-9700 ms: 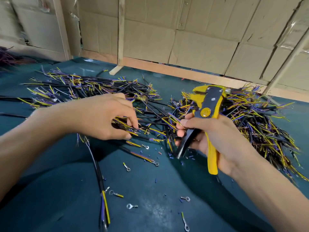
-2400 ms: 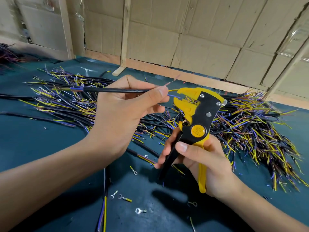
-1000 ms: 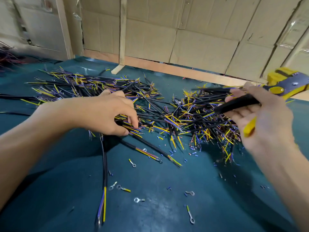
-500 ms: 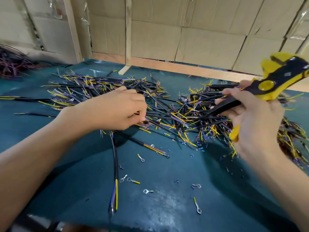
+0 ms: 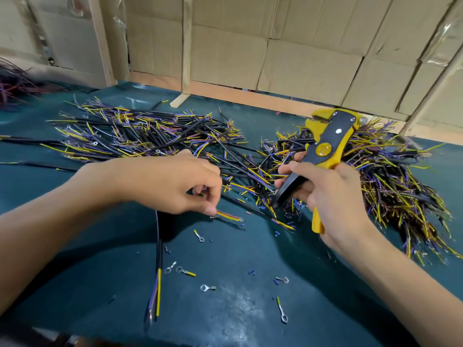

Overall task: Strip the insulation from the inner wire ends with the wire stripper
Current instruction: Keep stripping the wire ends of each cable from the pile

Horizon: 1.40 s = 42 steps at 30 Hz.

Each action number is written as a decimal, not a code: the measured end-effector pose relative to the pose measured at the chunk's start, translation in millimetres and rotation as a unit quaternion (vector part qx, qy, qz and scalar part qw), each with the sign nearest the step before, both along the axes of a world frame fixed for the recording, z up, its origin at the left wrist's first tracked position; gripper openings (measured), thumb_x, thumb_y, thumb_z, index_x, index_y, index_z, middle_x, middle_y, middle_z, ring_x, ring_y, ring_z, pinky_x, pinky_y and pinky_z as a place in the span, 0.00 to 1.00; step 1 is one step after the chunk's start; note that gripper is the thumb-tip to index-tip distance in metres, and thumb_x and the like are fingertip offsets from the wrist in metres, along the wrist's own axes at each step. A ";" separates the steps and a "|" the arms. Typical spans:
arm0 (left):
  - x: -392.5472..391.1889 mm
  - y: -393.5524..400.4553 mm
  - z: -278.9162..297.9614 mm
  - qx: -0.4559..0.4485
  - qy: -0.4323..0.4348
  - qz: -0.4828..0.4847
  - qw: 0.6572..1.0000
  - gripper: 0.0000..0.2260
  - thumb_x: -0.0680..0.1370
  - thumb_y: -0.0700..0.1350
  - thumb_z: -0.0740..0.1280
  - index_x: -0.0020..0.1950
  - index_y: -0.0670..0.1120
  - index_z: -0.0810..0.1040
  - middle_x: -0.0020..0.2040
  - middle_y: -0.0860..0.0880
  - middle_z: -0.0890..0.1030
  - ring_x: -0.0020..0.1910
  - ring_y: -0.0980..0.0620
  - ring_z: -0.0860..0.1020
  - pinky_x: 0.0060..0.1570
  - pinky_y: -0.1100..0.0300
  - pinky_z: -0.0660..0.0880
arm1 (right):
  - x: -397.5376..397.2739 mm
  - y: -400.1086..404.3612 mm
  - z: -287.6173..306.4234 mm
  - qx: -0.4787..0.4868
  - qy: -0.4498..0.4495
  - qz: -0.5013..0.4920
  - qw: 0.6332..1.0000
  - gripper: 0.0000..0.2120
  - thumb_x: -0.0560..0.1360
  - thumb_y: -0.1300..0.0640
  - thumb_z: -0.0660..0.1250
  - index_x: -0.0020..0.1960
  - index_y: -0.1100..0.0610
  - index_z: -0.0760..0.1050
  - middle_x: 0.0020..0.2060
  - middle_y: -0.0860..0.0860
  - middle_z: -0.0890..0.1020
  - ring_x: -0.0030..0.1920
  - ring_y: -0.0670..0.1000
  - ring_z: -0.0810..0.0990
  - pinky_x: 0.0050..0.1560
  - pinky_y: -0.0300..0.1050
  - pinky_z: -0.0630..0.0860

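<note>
Pick-up step: left hand (image 5: 172, 184), fingers curled, pinches a cable (image 5: 158, 246) off the surface (image 5: 238, 309) mid-front, w/ piles behind. Right hand (image 5: 325, 196) grips stripper (image 5: 323, 149), raised, idle. Next, probably: lift cable, feed inner ends into stripper.

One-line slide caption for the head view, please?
Left hand picks a cable from the teal table; right hand holds the yellow wire stripper.
</note>
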<state>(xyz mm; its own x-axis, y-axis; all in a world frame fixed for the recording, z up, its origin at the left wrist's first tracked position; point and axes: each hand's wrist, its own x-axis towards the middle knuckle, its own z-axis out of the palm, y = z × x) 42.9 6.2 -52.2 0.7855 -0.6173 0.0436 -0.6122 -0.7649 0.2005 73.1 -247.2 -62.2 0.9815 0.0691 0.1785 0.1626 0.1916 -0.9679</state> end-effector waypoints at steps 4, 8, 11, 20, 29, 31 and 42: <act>-1.7 -12.6 -3.7 -0.207 -0.149 0.009 0.967 0.05 0.81 0.52 0.64 0.48 0.52 0.75 0.43 0.56 0.76 0.40 0.56 0.75 0.42 0.61 0.71 | 3.2 -1.3 -2.0 0.011 -0.010 0.014 1.000 0.05 0.74 0.71 0.69 0.44 0.62 0.77 0.42 0.63 0.81 0.39 0.62 0.81 0.44 0.56 0.84; 0.1 -29.0 3.2 -0.608 -0.076 0.015 0.790 0.06 0.85 0.42 0.58 0.48 0.47 0.68 0.41 0.47 0.78 0.31 0.51 0.76 0.32 0.57 0.72 | 2.8 -1.8 -3.0 0.013 -0.026 0.096 0.995 0.06 0.71 0.64 0.71 0.47 0.62 0.77 0.40 0.63 0.82 0.37 0.62 0.82 0.42 0.56 0.82; 0.7 -28.5 13.8 -0.790 0.051 0.026 0.610 0.09 0.86 0.41 0.54 0.48 0.44 0.69 0.43 0.47 0.79 0.34 0.51 0.77 0.34 0.57 0.73 | -0.1 0.6 -6.3 0.018 -0.025 0.178 0.984 0.06 0.73 0.61 0.69 0.49 0.61 0.78 0.41 0.62 0.83 0.38 0.63 0.81 0.46 0.62 0.79; 2.6 -31.8 9.2 -0.803 0.119 0.064 0.580 0.09 0.86 0.44 0.56 0.47 0.45 0.70 0.44 0.47 0.78 0.34 0.51 0.76 0.35 0.59 0.73 | -15.2 11.3 -9.0 0.109 0.008 0.294 0.949 0.06 0.75 0.64 0.68 0.52 0.61 0.77 0.42 0.61 0.82 0.40 0.62 0.81 0.44 0.56 0.80; -2.5 -48.7 -7.5 -0.686 0.129 0.063 0.713 0.11 0.74 0.40 0.70 0.56 0.42 0.78 0.40 0.45 0.81 0.37 0.48 0.81 0.33 0.59 0.75 | -13.9 13.2 -8.5 0.092 -0.024 0.214 0.972 0.10 0.71 0.68 0.70 0.51 0.60 0.77 0.39 0.61 0.81 0.37 0.61 0.82 0.47 0.63 0.78; -2.8 -49.4 -9.3 -0.639 0.124 0.067 0.756 0.11 0.75 0.44 0.70 0.57 0.44 0.79 0.40 0.45 0.83 0.37 0.48 0.81 0.33 0.59 0.75 | -13.3 13.0 -8.9 0.079 -0.031 0.198 0.977 0.10 0.70 0.68 0.70 0.50 0.60 0.77 0.39 0.60 0.81 0.37 0.62 0.82 0.49 0.67 0.75; -4.1 24.1 16.9 0.045 0.293 -0.007 0.955 0.27 0.57 0.61 0.81 0.52 0.75 0.77 0.49 0.70 0.74 0.50 0.65 0.73 0.46 0.71 0.69 | 1.5 -1.6 2.6 -0.077 0.063 0.142 0.985 0.07 0.75 0.70 0.70 0.50 0.62 0.77 0.38 0.59 0.83 0.37 0.62 0.83 0.41 0.56 0.83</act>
